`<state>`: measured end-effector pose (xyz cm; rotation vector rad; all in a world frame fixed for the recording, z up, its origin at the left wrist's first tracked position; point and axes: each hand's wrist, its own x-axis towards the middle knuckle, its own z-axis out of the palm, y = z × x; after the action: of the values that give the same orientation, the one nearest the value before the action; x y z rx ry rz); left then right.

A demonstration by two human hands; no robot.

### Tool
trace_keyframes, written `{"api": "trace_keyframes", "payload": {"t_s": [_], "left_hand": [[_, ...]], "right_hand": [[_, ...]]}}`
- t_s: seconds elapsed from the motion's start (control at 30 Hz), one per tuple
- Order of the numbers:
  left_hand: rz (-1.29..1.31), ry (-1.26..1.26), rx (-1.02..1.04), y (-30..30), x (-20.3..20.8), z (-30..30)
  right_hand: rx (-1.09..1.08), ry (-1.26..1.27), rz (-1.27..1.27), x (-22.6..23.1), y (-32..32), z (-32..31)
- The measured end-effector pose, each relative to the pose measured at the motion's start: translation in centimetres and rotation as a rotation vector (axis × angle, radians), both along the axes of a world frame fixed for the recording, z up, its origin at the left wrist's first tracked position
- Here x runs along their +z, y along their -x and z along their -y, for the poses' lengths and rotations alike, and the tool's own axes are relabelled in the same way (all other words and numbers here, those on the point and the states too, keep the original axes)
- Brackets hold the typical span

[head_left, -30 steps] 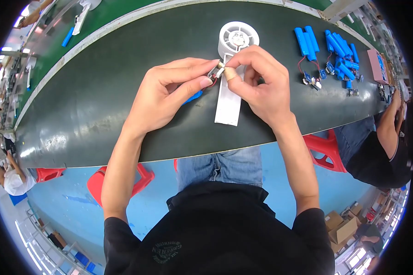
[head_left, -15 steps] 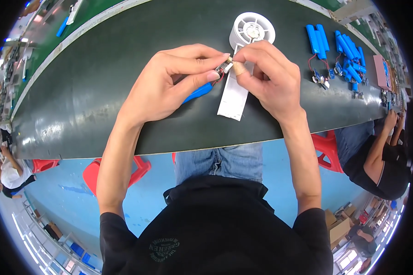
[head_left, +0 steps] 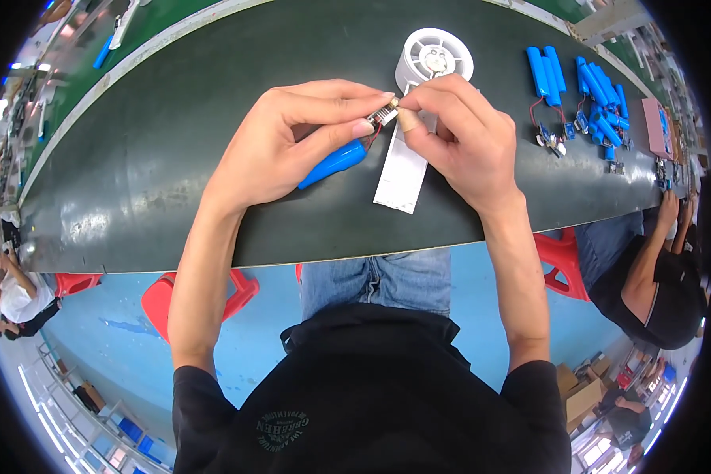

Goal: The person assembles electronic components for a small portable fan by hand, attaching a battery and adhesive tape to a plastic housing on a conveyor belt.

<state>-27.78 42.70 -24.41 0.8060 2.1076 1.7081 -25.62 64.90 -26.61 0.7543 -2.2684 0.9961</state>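
Observation:
Between thumb and fingertips, my left hand (head_left: 292, 134) pinches a small circuit board (head_left: 382, 116). Thin wires run from it to a blue battery pack (head_left: 333, 164), which lies partly under that hand. My right hand (head_left: 462, 138) is closed at the board's upper end, thumb and forefinger pressed together there; what it grips is too small to make out. A band of tape or bandage wraps its thumb or finger. Beneath the right hand, a white fan housing has its round head (head_left: 436, 57) beyond the fingers and a flat white handle (head_left: 400, 183) pointing toward me.
Blue battery packs with wired boards (head_left: 604, 99) lie in a group at the right, with others (head_left: 547, 73) beside them. A pink box (head_left: 657, 126) stands farther right. A co-worker's arm (head_left: 656, 245) rests at the table's right end. Red stools (head_left: 559, 265) stand below the table edge.
The blue battery pack shows more beneath my left hand. Both hands keep their pinch on the board, shifting only slightly. The white fan housing sits slightly lower in view.

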Motion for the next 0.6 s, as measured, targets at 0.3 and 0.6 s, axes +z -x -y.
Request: {"api": "trace_keyframes", "payload": {"t_s": [0.3,0.6], "left_hand": [[-0.076,0.037,-0.01,0.02,0.19,0.03],[-0.03,0.007,-0.002,0.09,0.02,-0.19]], "right_hand": [[-0.005,0.017,-0.002,-0.25,0.1,-0.08],[-0.014,0.047,0.062,0.0,0.02,-0.04]]}}
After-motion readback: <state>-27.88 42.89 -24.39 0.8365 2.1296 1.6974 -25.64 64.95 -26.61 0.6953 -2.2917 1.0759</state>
